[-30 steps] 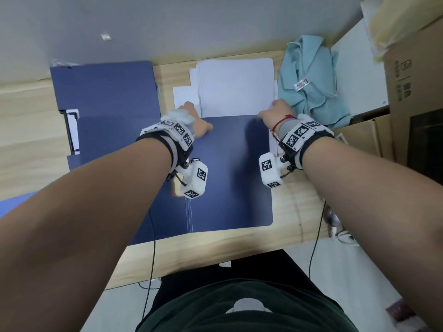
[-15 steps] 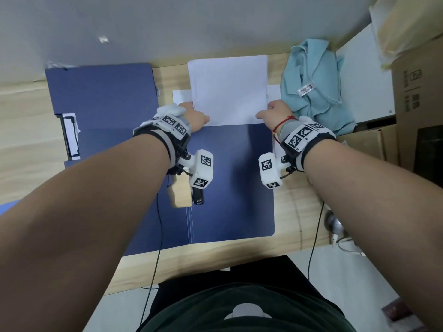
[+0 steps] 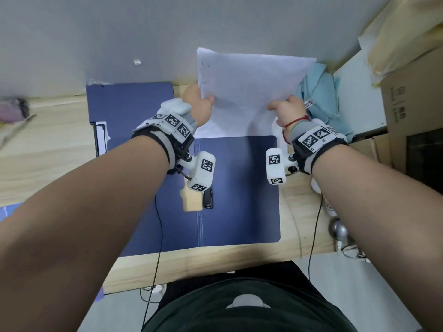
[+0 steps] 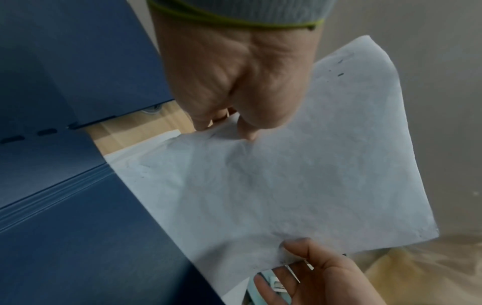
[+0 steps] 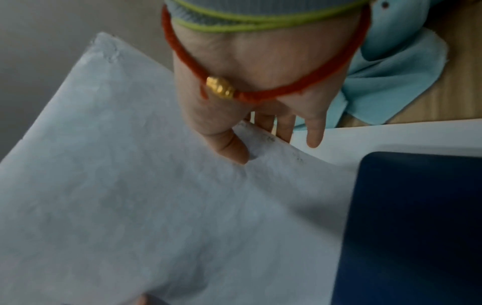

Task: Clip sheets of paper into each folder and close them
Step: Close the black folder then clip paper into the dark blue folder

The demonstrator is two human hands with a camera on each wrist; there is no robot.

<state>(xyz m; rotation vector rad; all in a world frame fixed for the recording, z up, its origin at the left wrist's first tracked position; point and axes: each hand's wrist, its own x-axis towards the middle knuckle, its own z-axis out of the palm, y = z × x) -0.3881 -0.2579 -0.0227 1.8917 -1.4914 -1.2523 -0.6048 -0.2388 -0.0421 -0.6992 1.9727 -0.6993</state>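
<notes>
Both grips pinch one paper sheet (image 3: 249,92): left hand (image 3: 200,105) on its left edge, right hand (image 3: 285,110) on its right edge, sheet held up above open blue folder (image 3: 239,188) lying flat on counter (image 3: 48,149), w/ more paper behind it.

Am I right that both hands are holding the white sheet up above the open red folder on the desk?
Not quite: the folder is dark blue, not red, as the head view shows. The rest holds: the left hand and right hand hold the white sheet above it.
</notes>
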